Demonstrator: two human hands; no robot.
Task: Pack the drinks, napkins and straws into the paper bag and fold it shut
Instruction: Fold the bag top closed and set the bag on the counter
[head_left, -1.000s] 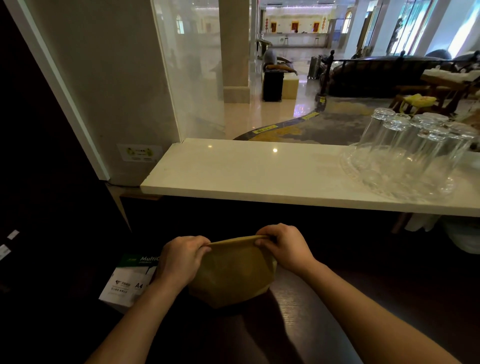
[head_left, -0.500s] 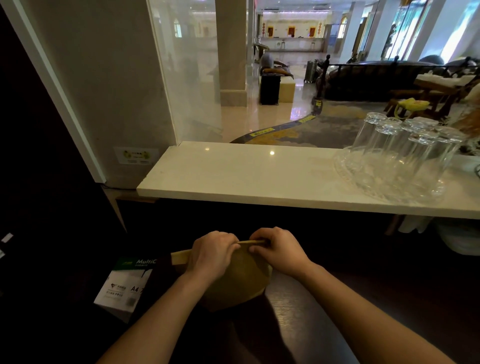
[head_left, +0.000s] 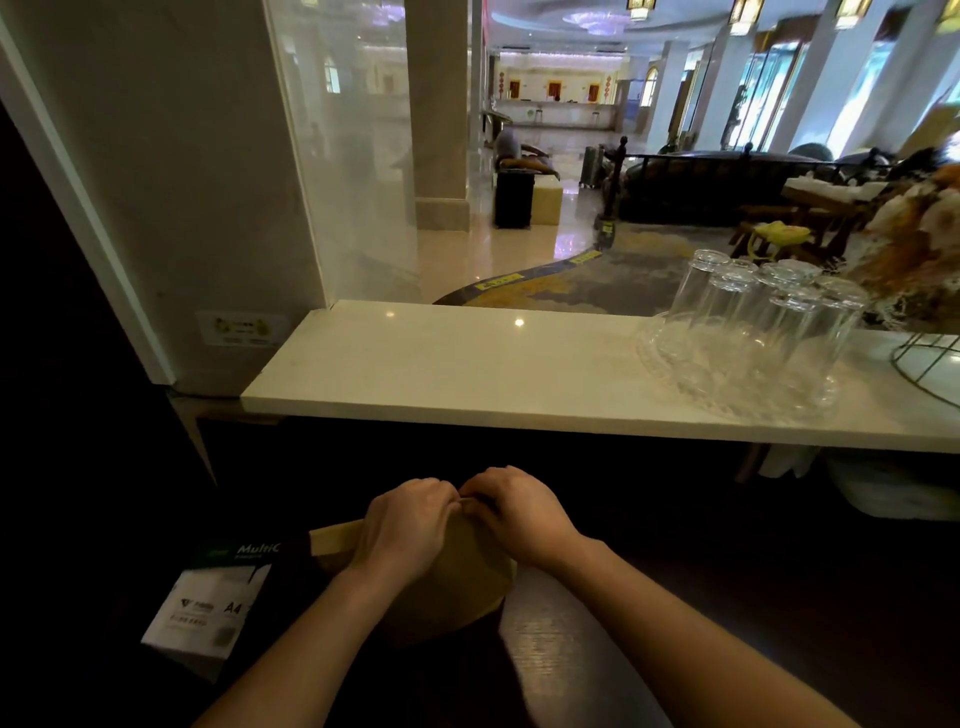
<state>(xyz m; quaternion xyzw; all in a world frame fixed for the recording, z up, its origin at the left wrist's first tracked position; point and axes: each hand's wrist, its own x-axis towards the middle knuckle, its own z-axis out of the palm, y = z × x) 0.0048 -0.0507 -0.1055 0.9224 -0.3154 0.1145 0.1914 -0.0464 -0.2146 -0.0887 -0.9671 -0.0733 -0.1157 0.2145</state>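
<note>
Paper bag (head_left: 457, 587) stands on the dark lower counter (head_left: 727, 597), at 6 o'clock from the white marble ledge (head_left: 467, 374). Its top edge is pinched flat and pressed down at the middle. Left hand (head_left: 405, 525) and right hand (head_left: 519, 512) are both closed over that folded rim, knuckles nearly touching. A flat strip of the fold projects at 9 o'clock from the left hand, toward the A4 paper ream (head_left: 208, 597).

Contents cannot be seen; the bulged sides suggest the bag is filled.

Handling, judged: the paper is thin, light and easily creased or torn. With drinks inside, the load is likely bottom-heavy and spillable. The fold is best gripped along the rim; any lift is better supported beneath the base.

Upturned glasses (head_left: 748, 332) sit well apart, at 2 o'clock.
</note>
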